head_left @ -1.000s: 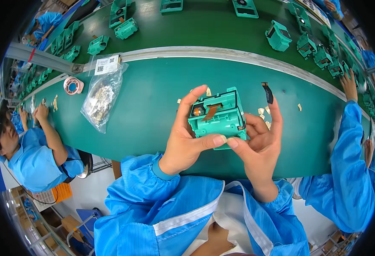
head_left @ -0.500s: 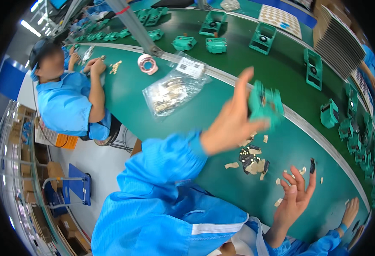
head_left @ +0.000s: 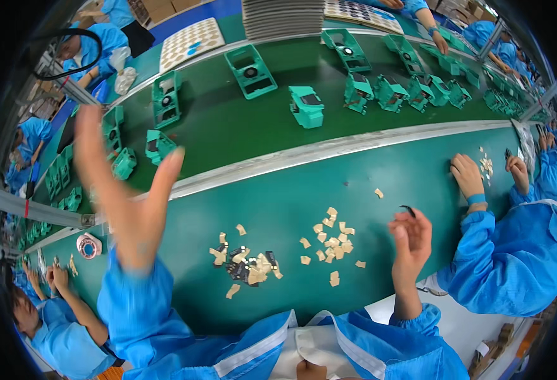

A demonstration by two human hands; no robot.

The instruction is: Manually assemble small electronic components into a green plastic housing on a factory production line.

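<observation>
My left hand (head_left: 129, 206) is raised at the left over the edge of the belt, blurred, with thumb and fingers spread wide and nothing seen in it. Just beyond its thumb a green plastic housing (head_left: 159, 147) sits on the belt. My right hand (head_left: 413, 244) hovers over the table at the right, fingers curled, with a small black piece (head_left: 408, 210) at the fingertips. Between my hands lie a mixed heap of black and beige pieces (head_left: 247, 265) and, to its right, a scatter of small beige pieces (head_left: 335, 244).
A metal rail (head_left: 278, 158) divides the table from the dark green belt, which carries several green housings (head_left: 307, 106). A pink and white tape roll (head_left: 89, 246) lies at the left. One co-worker's hand (head_left: 467, 176) rests on the table at the right; another person (head_left: 63, 316) sits at left.
The view has swung to the right. My left hand was at a green housing and is now empty over the belt's edge. My right hand's fingers have curled in.
</observation>
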